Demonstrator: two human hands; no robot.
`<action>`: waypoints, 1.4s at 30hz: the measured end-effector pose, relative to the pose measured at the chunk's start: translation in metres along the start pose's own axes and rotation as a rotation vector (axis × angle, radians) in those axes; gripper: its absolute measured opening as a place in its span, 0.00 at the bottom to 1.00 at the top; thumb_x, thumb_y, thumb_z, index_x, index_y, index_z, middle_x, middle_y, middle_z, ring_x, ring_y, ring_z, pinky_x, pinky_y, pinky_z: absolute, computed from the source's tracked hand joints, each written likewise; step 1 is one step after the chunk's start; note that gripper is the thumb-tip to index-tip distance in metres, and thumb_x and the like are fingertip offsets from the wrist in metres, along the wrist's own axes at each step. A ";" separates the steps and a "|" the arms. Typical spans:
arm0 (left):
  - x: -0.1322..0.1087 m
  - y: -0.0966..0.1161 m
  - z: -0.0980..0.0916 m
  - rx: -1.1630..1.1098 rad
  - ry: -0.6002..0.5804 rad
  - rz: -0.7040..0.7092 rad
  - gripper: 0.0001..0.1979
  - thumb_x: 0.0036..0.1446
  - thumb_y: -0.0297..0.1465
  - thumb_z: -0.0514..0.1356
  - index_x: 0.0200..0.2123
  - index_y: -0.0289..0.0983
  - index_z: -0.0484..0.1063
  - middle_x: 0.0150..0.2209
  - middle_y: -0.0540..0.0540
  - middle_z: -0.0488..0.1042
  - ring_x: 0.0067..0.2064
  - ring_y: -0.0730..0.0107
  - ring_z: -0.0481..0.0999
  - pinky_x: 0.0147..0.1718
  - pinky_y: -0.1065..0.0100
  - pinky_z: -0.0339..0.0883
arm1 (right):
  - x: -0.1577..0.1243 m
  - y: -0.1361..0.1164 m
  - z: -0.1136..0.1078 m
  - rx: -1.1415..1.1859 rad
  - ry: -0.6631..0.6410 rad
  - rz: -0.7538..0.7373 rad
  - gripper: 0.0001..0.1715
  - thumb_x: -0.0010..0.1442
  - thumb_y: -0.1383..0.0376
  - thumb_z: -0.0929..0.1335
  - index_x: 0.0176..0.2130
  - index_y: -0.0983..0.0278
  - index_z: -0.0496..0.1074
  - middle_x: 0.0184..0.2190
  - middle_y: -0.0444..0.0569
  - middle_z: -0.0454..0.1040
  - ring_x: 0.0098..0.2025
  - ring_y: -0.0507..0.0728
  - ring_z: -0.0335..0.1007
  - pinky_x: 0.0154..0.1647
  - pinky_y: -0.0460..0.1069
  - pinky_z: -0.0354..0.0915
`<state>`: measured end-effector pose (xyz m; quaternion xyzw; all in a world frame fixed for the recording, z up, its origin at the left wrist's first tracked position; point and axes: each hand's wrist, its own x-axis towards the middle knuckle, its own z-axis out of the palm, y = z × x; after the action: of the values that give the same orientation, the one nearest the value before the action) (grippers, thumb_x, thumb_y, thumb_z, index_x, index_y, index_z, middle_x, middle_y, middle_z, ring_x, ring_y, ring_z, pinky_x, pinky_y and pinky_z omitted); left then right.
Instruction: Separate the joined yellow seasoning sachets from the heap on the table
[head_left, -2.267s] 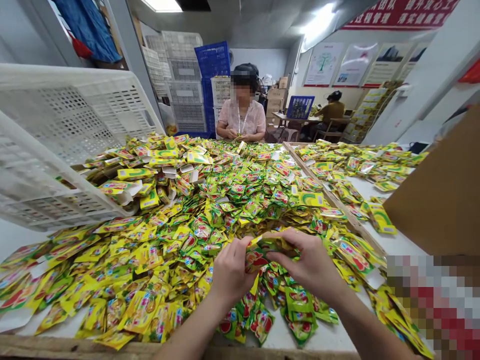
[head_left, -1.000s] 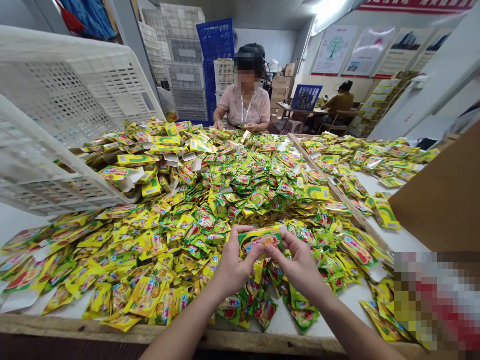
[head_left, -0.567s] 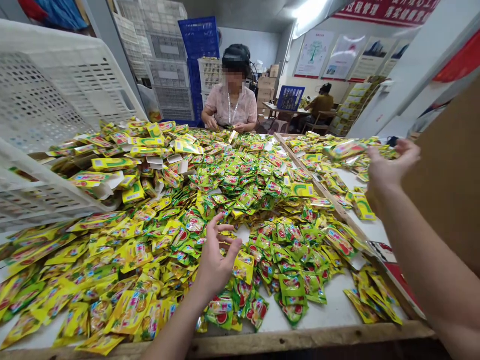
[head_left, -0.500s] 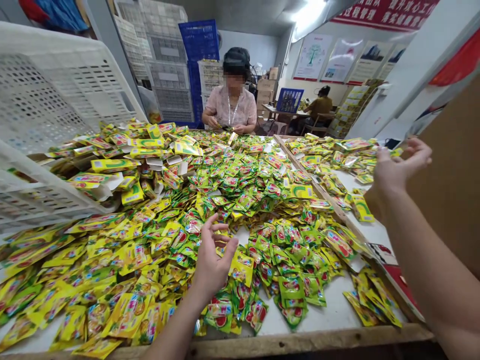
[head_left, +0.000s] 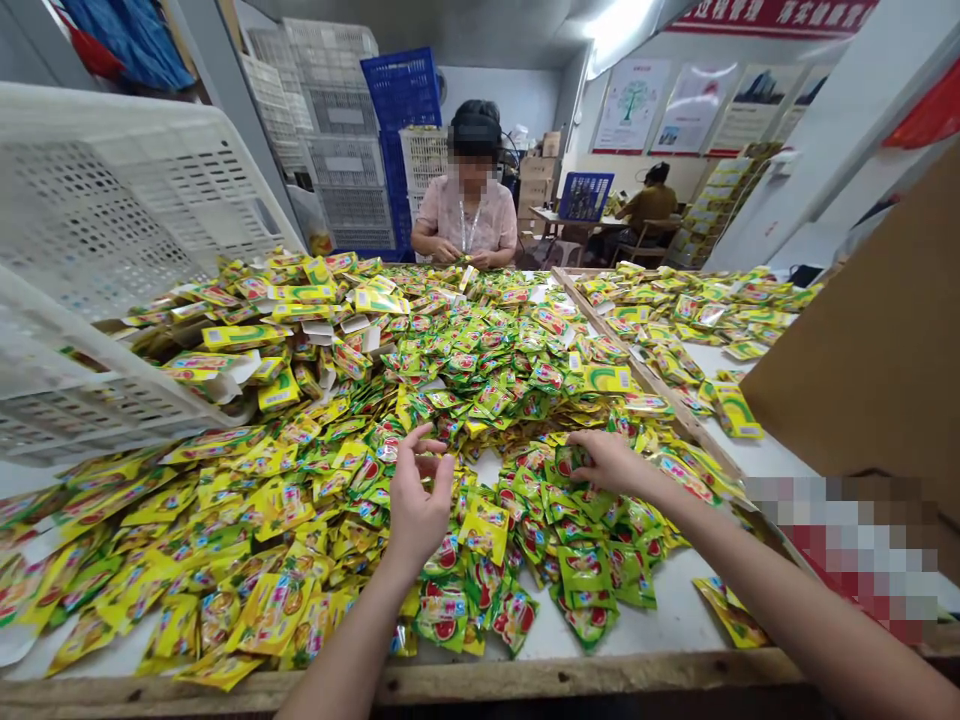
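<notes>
Fingers [head_left: 427, 435] of the left hand [head_left: 418, 510] are released: curled open, palm up, nothing visible in them. Right hand [head_left: 607, 462] has its fingertips down on the sachets. From here I cannot tell whether that is a grasp or only contact.

Largest first: long work table, wooden front edge [head_left: 480, 680]. Co-worker [head_left: 465, 215] sits across it, hands at the far side of the pile. Stacked blue and white crates [head_left: 345, 150] stand behind. Main mass is a heap of yellow-green foil sachets [head_left: 450, 400] spread over most of the table. White plastic crate [head_left: 135, 220] lies tipped at left, its rim leaning over the heap. Wooden rail [head_left: 660, 385] runs along the right side, with a thinner spread of sachets [head_left: 690, 310] beyond it, and a cardboard sheet [head_left: 855, 340] stands at far right. Near the front, just below the hands, sits a looser group of green sachets [head_left: 585, 575] with red print. Yellow cartons [head_left: 240, 337] lie by the crate.

Progress as I read it: bulk of the heap is loose and large, and I see no sorted or boxed batch.

Smallest: one green sachet [head_left: 566, 462] right at the right fingertips.
</notes>
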<state>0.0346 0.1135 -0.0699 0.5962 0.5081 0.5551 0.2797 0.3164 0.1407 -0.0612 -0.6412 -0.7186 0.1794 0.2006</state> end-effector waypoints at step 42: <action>-0.003 0.013 -0.007 0.524 -0.516 0.800 0.13 0.63 0.30 0.49 0.41 0.45 0.73 0.43 0.43 0.77 0.40 0.66 0.75 0.44 0.60 0.65 | -0.056 -0.112 0.035 1.279 -0.123 0.229 0.23 0.41 0.52 0.77 0.30 0.65 0.72 0.28 0.43 0.76 0.31 0.54 0.75 0.34 0.50 0.75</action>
<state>0.0320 0.1046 -0.0573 0.9097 0.2776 0.3088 0.0040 0.2084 0.0724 -0.0368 -0.4565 -0.4076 0.6280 0.4808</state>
